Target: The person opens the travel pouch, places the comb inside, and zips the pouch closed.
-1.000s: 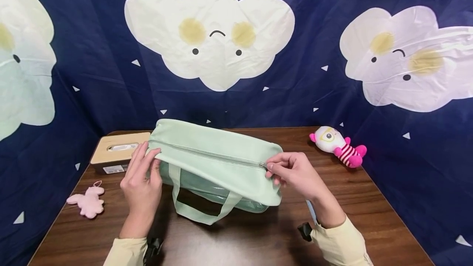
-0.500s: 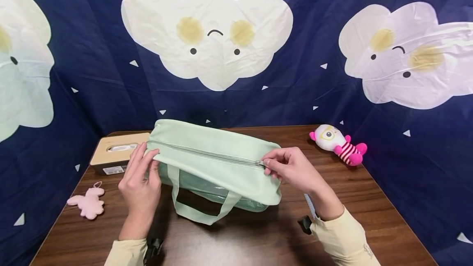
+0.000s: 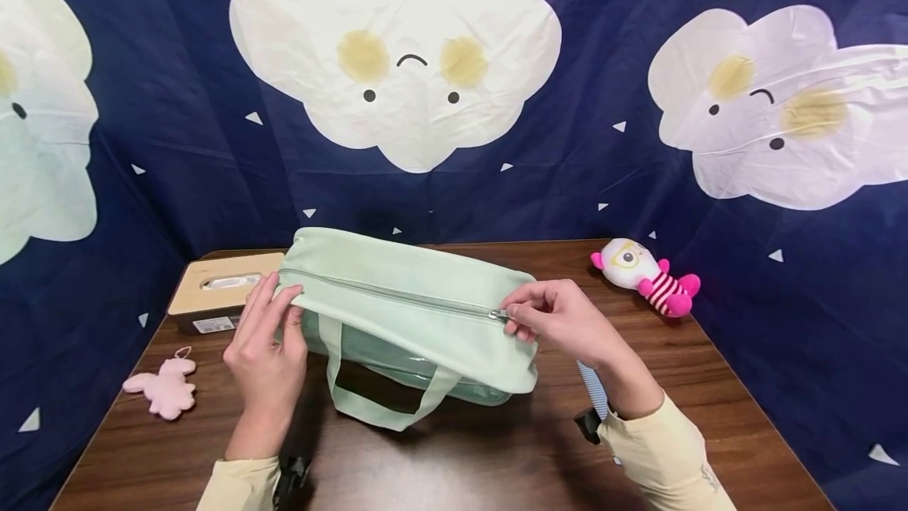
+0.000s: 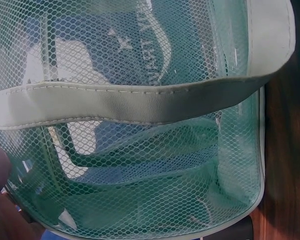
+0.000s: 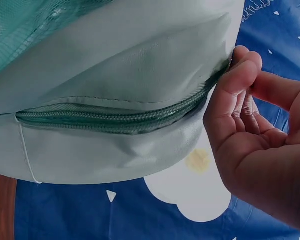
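Note:
A pale green bag [image 3: 397,341] with clear mesh-patterned sides stands on the table, its top zipper [image 3: 397,296] facing up. My right hand [image 3: 567,322] pinches the zipper pull near the bag's right end. In the right wrist view, the zipper teeth [image 5: 115,120] are parted between that end and my right hand [image 5: 254,120]. At the bag's left end, my left hand [image 3: 266,353] grips the upper corner, fingers over the edge. A carrying strap [image 3: 383,412] hangs at the front; the left wrist view shows this strap [image 4: 140,105] across the mesh side.
A tissue box [image 3: 213,290] with a wooden lid stands behind my left hand. At the left lies a pink plush charm [image 3: 166,389]. A white and pink plush toy [image 3: 649,274] lies at the back right. A blue cloud-print cloth [image 3: 440,203] hangs around the table [image 3: 695,432].
My right hand has moved slightly left, drawing the zipper pull a short way along the bag's top. My left hand keeps its hold at the left end.

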`<state>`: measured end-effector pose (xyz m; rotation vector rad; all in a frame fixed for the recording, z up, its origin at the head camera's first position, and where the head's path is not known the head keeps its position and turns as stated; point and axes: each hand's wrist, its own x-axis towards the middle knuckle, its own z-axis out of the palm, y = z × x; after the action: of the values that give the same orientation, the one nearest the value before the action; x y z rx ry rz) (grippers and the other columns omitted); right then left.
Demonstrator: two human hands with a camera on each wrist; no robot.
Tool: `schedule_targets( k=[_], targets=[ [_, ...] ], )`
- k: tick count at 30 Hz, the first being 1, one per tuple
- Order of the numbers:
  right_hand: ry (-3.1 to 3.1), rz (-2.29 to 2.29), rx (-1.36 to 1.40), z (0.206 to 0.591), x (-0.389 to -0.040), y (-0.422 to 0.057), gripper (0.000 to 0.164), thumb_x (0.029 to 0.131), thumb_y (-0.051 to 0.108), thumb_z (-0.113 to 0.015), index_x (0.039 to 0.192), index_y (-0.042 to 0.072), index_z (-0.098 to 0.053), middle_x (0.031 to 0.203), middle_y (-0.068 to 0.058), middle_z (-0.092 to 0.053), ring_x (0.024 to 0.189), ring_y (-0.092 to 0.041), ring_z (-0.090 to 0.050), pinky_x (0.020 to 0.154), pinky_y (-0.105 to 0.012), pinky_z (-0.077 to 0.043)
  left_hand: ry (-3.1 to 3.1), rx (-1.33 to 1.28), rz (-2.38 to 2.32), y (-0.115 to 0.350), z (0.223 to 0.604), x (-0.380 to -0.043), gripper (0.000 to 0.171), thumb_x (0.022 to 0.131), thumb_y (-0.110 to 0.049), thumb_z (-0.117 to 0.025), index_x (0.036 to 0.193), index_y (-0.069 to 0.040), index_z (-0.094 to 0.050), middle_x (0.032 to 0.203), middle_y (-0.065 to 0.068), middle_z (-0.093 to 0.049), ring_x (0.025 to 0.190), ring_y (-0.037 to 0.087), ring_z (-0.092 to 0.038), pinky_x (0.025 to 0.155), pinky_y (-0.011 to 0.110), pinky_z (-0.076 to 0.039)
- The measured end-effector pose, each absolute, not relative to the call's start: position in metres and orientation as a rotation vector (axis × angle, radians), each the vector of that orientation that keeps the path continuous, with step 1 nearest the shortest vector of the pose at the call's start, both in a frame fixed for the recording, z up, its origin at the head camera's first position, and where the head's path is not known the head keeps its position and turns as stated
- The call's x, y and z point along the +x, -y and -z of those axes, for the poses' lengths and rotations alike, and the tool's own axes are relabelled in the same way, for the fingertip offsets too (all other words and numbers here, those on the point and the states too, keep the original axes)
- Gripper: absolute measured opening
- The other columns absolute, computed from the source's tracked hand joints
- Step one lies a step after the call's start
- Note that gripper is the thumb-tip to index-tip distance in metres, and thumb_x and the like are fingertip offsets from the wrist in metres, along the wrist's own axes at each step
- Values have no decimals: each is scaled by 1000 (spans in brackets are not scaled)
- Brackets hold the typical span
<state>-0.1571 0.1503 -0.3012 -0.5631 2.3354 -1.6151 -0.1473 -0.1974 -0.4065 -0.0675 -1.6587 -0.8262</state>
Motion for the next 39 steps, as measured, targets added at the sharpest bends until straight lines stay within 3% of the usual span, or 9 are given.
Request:
schedule_targets(
  k=[39],
  targets=[
    [-2253, 1550, -548, 276, -177, -104, 14, 100, -2, -61, 104, -14, -68, 78, -12, -74, 64, -11, -68, 64, -26, -62, 1664, -50, 826, 196, 406, -146, 22, 77, 12, -80, 97, 2, -79, 121, 23, -73, 117, 47, -67, 114, 34, -46]
  ],
)
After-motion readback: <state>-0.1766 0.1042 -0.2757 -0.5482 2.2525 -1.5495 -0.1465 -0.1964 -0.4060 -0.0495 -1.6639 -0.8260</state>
